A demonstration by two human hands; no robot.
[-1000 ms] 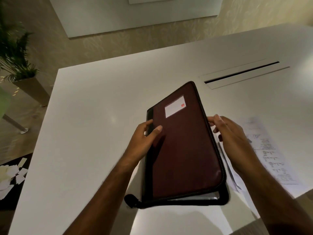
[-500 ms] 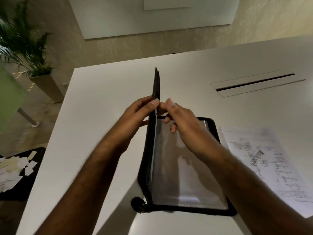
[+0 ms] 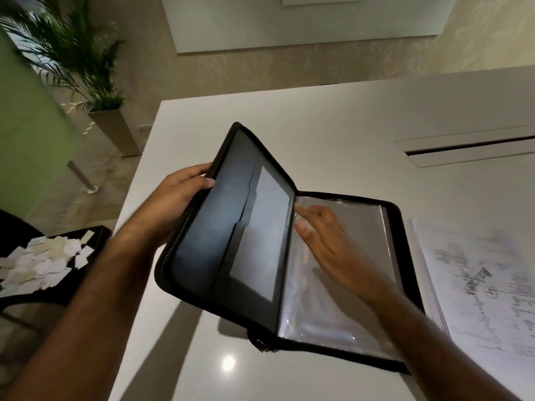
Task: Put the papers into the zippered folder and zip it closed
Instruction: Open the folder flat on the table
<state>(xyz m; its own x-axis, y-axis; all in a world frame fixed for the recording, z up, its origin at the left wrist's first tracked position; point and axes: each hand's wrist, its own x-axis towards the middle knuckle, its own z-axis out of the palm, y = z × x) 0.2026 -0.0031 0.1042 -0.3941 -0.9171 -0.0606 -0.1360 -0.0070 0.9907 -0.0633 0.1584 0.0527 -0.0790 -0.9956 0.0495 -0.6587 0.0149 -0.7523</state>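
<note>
White table fills most of the view, with a patterned beige wall beyond it. Zippered folder lies open near the table's front edge: its right half is flat on the surface, and its left cover is raised at a slant off the table. Left hand grips the outer zipper edge of that raised cover, thumb on the inner face and fingers wrapped behind. Right hand rests on the clear plastic sleeve in the folder's right half, fingers extended and loosely spread, grasping nothing. Zipper pull sits at the folder's near edge, below the spine. Papers, printed and somewhat blurred, lie flat on the table just to the right of the folder, outside it. Recessed slot is set in the table beyond the folder, to the right. Left of the folder, off the table, a dark surface holds paper scraps; a potted plant stands on the floor farther back.
</note>
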